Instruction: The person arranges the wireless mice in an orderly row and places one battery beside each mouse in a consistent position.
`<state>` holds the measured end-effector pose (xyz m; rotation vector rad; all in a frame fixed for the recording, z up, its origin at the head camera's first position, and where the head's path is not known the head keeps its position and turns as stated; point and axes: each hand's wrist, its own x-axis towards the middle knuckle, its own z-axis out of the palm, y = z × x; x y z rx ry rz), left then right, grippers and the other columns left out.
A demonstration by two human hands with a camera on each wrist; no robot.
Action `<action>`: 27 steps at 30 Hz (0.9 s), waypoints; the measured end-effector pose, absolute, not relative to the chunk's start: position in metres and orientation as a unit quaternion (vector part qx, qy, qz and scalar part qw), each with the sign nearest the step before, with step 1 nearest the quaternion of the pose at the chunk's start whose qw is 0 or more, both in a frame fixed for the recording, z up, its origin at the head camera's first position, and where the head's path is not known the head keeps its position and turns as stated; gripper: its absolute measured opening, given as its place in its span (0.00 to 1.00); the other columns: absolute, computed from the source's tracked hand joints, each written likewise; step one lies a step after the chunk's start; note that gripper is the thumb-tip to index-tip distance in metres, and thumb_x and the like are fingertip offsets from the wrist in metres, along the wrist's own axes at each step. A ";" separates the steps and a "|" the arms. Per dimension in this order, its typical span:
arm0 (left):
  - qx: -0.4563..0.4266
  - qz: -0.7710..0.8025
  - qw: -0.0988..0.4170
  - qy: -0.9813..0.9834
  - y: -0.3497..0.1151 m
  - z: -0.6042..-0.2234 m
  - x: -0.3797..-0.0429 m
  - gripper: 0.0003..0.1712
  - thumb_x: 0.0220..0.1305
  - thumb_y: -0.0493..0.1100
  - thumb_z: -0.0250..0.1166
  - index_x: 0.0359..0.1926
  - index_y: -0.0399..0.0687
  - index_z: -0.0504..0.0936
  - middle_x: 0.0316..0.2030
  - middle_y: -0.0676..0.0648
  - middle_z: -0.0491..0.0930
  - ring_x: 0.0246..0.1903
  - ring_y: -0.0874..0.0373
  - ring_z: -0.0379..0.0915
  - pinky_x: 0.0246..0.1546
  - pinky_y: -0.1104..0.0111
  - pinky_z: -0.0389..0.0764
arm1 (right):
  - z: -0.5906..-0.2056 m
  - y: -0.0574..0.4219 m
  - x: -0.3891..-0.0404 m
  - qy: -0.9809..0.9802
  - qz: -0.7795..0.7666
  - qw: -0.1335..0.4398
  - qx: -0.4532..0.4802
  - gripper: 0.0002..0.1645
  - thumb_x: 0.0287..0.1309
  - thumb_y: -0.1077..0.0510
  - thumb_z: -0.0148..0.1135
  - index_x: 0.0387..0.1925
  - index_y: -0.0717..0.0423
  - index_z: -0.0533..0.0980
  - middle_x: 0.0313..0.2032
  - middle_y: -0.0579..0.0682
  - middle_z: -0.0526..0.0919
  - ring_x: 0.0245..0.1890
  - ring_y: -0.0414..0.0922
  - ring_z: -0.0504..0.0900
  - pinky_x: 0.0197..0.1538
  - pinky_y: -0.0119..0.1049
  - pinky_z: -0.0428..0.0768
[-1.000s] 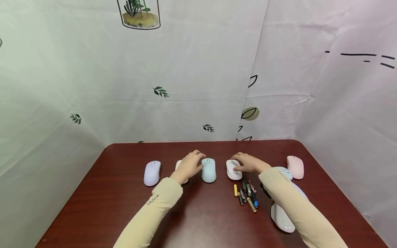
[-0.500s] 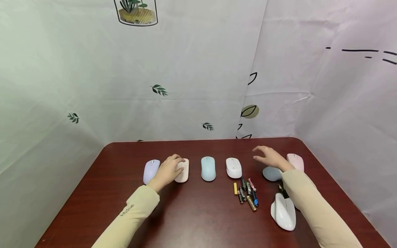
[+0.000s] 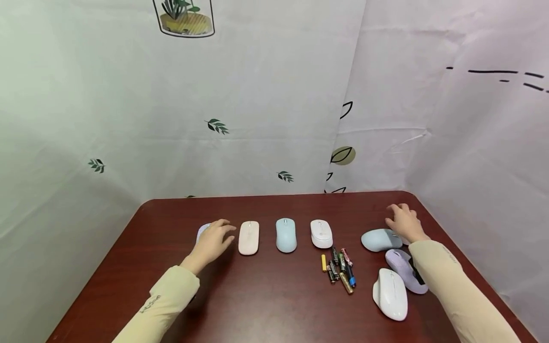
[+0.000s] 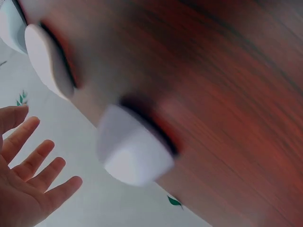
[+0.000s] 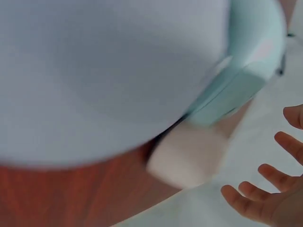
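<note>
My left hand (image 3: 211, 244) is above the lavender computer mouse (image 3: 201, 230), hiding most of it in the head view. Its fingers (image 4: 40, 156) are spread in the left wrist view, with nothing between them. Just right of that hand lies a cream mouse (image 3: 249, 238). Over at the right, my right hand (image 3: 406, 224) hovers around the pink mouse (image 5: 189, 156), which it almost fully covers in the head view. Spread fingers (image 5: 277, 177) hold nothing. Beside it lies a grey-blue mouse (image 3: 379, 239), turned sideways.
A light blue mouse (image 3: 286, 235) and a white mouse (image 3: 321, 233) stand in the middle row. Several batteries (image 3: 342, 271) lie in a loose cluster below. A second lavender mouse (image 3: 405, 270) and a larger white mouse (image 3: 392, 294) are near the right forearm.
My left hand has moved left, from between the cream and light blue mice, past the cream mouse to the lavender one. The right hand has left the white mouse and moved right to the pink one.
</note>
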<state>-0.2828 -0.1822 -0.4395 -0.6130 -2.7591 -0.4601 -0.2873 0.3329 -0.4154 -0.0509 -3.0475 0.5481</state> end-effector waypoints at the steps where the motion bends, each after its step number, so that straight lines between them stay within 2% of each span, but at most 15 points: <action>1: -0.205 -0.155 0.136 -0.957 -0.187 -0.440 -0.282 0.13 0.57 0.38 0.66 0.44 0.40 0.83 0.48 0.38 0.78 0.50 0.42 0.74 0.49 0.50 0.75 | -0.417 0.337 -0.286 -0.984 0.176 0.018 -0.021 0.25 0.62 0.59 0.50 0.56 0.69 0.64 0.57 0.79 0.55 0.53 0.78 0.58 0.45 0.69 0.66; 5: -0.179 -0.150 0.118 -0.965 -0.205 -0.440 -0.278 0.12 0.61 0.37 0.62 0.46 0.40 0.83 0.50 0.37 0.77 0.52 0.40 0.73 0.48 0.49 0.76 | -0.422 0.352 -0.280 -0.985 0.167 -0.004 -0.039 0.27 0.62 0.57 0.46 0.57 0.72 0.61 0.55 0.80 0.55 0.51 0.80 0.60 0.44 0.70 0.67; 8: -0.170 -0.165 0.106 -0.966 -0.216 -0.441 -0.278 0.12 0.62 0.35 0.60 0.46 0.39 0.83 0.50 0.36 0.77 0.51 0.39 0.73 0.46 0.48 0.77 | -0.427 0.361 -0.277 -0.986 0.157 -0.017 -0.045 0.30 0.60 0.57 0.47 0.58 0.75 0.59 0.53 0.81 0.56 0.48 0.80 0.62 0.43 0.69 0.68; 14: -0.182 -0.182 0.108 -0.960 -0.233 -0.445 -0.279 0.14 0.58 0.27 0.59 0.45 0.35 0.83 0.47 0.34 0.78 0.48 0.38 0.76 0.44 0.50 0.78 | -0.435 0.370 -0.278 -0.986 0.163 -0.007 -0.024 0.33 0.56 0.58 0.52 0.57 0.77 0.58 0.50 0.85 0.58 0.42 0.80 0.68 0.45 0.65 0.70; 19: -0.210 -0.186 0.092 -0.956 -0.248 -0.443 -0.280 0.17 0.51 0.23 0.60 0.44 0.32 0.82 0.46 0.32 0.79 0.48 0.36 0.76 0.43 0.50 0.78 | -0.436 0.370 -0.281 -0.986 0.164 -0.015 -0.011 0.34 0.55 0.58 0.54 0.57 0.78 0.58 0.50 0.86 0.59 0.45 0.80 0.67 0.47 0.66 0.69; 27: -0.251 -0.193 0.060 -0.947 -0.268 -0.435 -0.287 0.17 0.47 0.26 0.68 0.42 0.31 0.83 0.44 0.31 0.81 0.48 0.35 0.76 0.44 0.50 0.78 | -0.434 0.367 -0.289 -0.987 0.151 -0.057 0.013 0.37 0.52 0.61 0.57 0.58 0.81 0.56 0.51 0.86 0.61 0.52 0.77 0.62 0.50 0.64 0.70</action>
